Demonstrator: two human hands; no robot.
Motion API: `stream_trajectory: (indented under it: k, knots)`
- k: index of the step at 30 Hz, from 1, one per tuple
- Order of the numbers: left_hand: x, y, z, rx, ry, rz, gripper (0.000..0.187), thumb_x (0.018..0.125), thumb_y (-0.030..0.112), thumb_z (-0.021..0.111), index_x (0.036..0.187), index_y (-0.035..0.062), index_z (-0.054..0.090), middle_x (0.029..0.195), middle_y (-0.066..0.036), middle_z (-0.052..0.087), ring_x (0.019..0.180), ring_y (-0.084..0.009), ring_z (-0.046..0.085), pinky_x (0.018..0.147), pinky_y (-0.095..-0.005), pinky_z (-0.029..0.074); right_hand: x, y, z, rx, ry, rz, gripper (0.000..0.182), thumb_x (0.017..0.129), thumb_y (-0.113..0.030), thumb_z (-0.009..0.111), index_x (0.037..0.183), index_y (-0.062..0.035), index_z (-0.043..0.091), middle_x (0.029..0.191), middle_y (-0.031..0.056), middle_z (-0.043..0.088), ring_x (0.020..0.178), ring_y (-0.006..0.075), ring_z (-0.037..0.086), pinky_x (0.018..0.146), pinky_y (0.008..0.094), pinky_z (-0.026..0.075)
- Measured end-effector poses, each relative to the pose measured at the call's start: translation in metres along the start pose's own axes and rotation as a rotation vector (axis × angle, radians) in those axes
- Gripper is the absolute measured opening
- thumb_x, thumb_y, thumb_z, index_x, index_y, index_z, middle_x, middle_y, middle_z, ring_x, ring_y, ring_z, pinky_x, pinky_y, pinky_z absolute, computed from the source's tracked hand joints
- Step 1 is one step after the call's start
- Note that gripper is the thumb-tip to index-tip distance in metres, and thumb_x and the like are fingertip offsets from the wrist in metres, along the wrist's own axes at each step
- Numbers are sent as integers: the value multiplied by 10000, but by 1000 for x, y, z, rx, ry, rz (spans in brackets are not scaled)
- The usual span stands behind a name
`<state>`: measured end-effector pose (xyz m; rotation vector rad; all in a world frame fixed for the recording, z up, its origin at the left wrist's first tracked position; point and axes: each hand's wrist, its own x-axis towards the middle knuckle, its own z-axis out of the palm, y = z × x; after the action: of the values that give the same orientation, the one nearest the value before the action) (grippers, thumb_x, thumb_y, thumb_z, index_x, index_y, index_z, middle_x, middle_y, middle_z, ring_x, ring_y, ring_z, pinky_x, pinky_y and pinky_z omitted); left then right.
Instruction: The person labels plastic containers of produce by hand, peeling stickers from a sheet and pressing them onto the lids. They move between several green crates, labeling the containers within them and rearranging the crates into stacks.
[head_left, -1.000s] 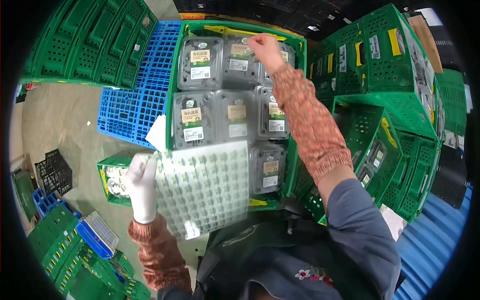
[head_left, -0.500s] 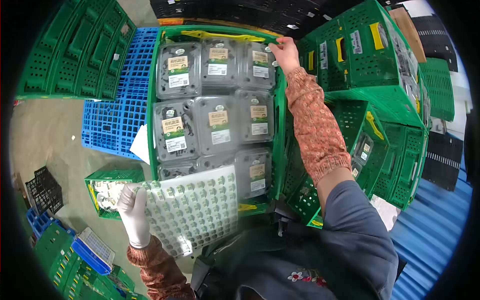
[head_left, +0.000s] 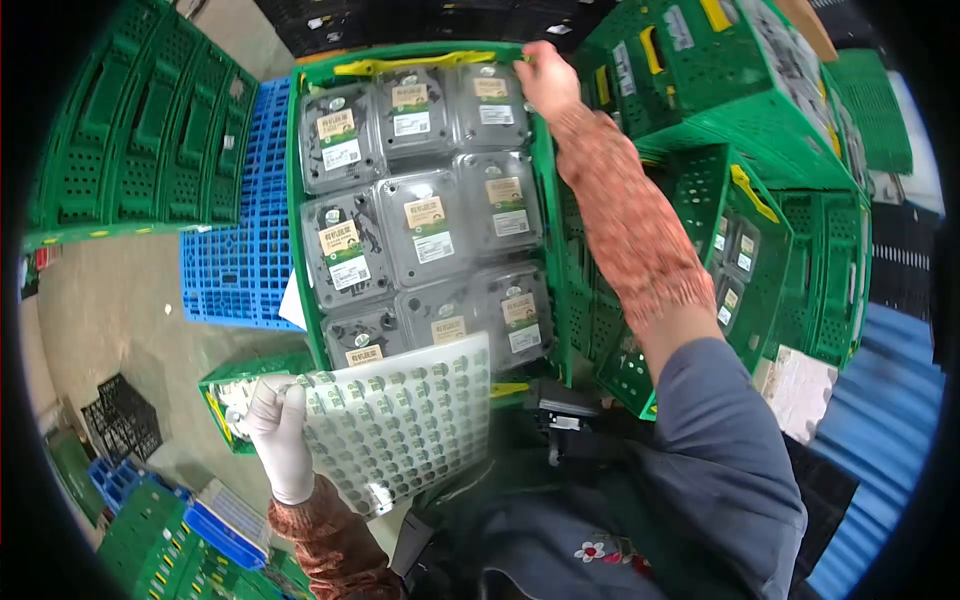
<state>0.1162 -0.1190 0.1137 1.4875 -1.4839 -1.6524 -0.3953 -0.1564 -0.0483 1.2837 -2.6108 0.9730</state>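
Note:
My left hand, in a white glove, pinches the left edge of a translucent sheet of small green round stickers, held tilted over the near end of a green crate. In that crate, clear lidded punnets with beige and green labels stand in rows; dark contents show through some lids. The sheet covers part of the nearest row. At the crate's far right corner, my bare right hand is closed at the rim, close beside the far right punnet. Its fingertips are partly hidden.
Stacked green crates stand at left beside a blue pallet. More green crates with punnets crowd the right side. A small crate of white scraps sits below my left hand's side. Black crates line the back.
The whole view has turned slightly counter-clockwise. My right hand keeps its place at the crate's corner, and my left hand still holds the sticker sheet. More of the nearest punnets shows above the sheet.

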Motion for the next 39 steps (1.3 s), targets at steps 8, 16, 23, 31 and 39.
stream_trajectory:
  k: [8, 16, 23, 31, 39]
  knots:
    - [-24, 30, 29, -192, -323, 243, 81, 910, 68, 525, 954, 13, 566, 925, -114, 628, 860, -184, 605, 841, -303, 450, -273, 140, -321, 362, 285, 579, 442, 779, 10, 640, 1192, -20, 485, 1043, 94, 581, 860, 132, 559, 778, 273, 479]
    - [-40, 42, 66, -172, -569, 245, 95, 931, 79, 529, 986, 16, 573, 884, -23, 590, 819, -111, 570, 790, -249, 428, -484, 193, -379, 141, 351, 794, 351, 738, -25, 631, 1084, -22, 569, 947, 100, 646, 850, 182, 632, 761, 306, 517]
    - [-93, 48, 169, -4, -568, 167, 123, 930, 73, 514, 1023, 9, 563, 906, -30, 602, 825, -85, 556, 777, -228, 415, -451, 238, -235, 148, 8, 814, 227, 715, -23, 607, 940, -52, 601, 875, 130, 655, 859, 278, 640, 791, 359, 504]
    - [-138, 44, 304, 313, -512, 266, 182, 915, 67, 500, 1065, -10, 569, 928, -19, 577, 845, -78, 526, 788, -207, 400, -465, 233, -202, -212, -131, 573, 275, 700, -30, 661, 941, -78, 537, 953, 136, 524, 907, 372, 556, 780, 456, 466]
    - [-133, 24, 378, 476, -612, 207, 101, 894, 98, 615, 883, -2, 615, 709, 44, 570, 630, -8, 456, 576, -165, 366, -359, 178, -333, 820, -99, 496, 278, 802, -139, 695, 1040, -23, 608, 893, 63, 653, 771, 147, 627, 688, 268, 511]
